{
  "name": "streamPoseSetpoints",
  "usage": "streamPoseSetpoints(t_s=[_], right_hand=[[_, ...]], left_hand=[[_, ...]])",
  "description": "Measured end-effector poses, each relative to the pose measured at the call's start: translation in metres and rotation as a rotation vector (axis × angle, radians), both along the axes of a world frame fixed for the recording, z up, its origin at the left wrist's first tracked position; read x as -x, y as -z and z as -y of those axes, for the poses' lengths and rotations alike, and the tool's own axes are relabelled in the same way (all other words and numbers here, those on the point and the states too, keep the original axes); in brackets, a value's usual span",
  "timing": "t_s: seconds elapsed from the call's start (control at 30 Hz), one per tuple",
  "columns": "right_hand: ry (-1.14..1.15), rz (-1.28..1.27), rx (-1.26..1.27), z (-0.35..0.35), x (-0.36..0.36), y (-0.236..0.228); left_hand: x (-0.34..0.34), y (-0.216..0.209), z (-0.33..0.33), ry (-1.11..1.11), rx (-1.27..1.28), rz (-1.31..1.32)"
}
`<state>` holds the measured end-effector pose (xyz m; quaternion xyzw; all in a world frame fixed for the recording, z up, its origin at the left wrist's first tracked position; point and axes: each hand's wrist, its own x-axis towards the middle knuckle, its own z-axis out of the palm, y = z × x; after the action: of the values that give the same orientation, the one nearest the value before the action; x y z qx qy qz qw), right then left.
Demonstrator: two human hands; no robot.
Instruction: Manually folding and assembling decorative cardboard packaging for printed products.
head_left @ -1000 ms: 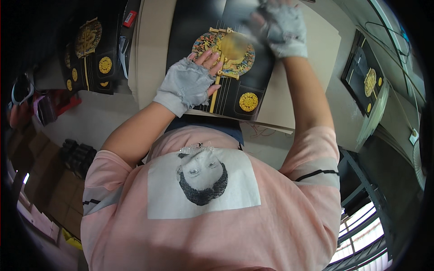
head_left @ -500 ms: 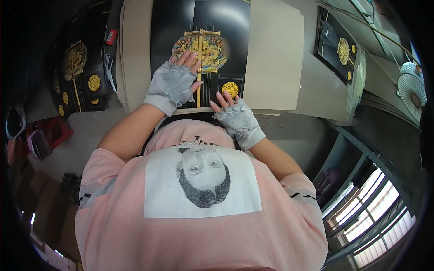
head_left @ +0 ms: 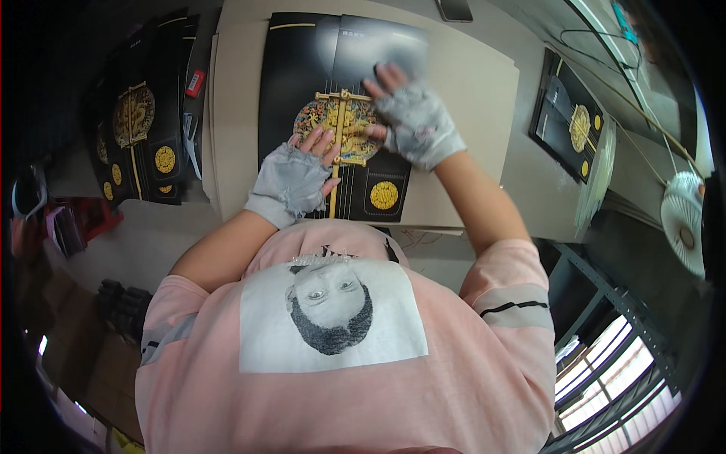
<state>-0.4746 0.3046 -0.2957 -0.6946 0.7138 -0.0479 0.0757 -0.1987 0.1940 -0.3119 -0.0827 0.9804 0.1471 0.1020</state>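
Observation:
In front of me a black printed card sheet (head_left: pixel 295 64), decorated with a round colourful dragon emblem, gold bars and a gold disc, lies flat on large grey-beige boards (head_left: pixel 480 91). A straight line splits its upper part into two panels. My left hand (head_left: pixel 291 181), in a grey fingerless glove, lies flat on the sheet, fingertips over the emblem's lower left edge. Over the sheet's right side, beside the emblem, is my right hand (head_left: pixel 416 121), gloved alike. Its fingers are spread, slightly blurred, and hold nothing. Whether its palm touches the sheet I cannot tell.
More black printed sheets (head_left: pixel 166 98) lie at the left, beside a small red box (head_left: pixel 194 83) and pale-handled scissors (head_left: pixel 190 144). Another printed stack (head_left: pixel 556 125) sits at the right, near a white round pleated object (head_left: pixel 683 223). A phone (head_left: pixel 455 9) lies at the far edge.
My right hand has moved from the sheet's near right corner, by the gold disc, up and away to beside the emblem. My left hand stays on the sheet. The whole view has shifted slightly.

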Motion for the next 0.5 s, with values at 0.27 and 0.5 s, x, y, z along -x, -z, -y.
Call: streamPoseSetpoints(t_s=[0.27, 0.5], right_hand=[[-0.008, -0.051, 0.017, 0.117, 0.097, -0.011], [0.051, 0.021, 0.07, 0.132, 0.121, -0.016]], left_hand=[[0.001, -0.001, 0.001, -0.006, 0.02, 0.062], [0.004, -0.003, 0.0, -0.005, 0.053, 0.057]])
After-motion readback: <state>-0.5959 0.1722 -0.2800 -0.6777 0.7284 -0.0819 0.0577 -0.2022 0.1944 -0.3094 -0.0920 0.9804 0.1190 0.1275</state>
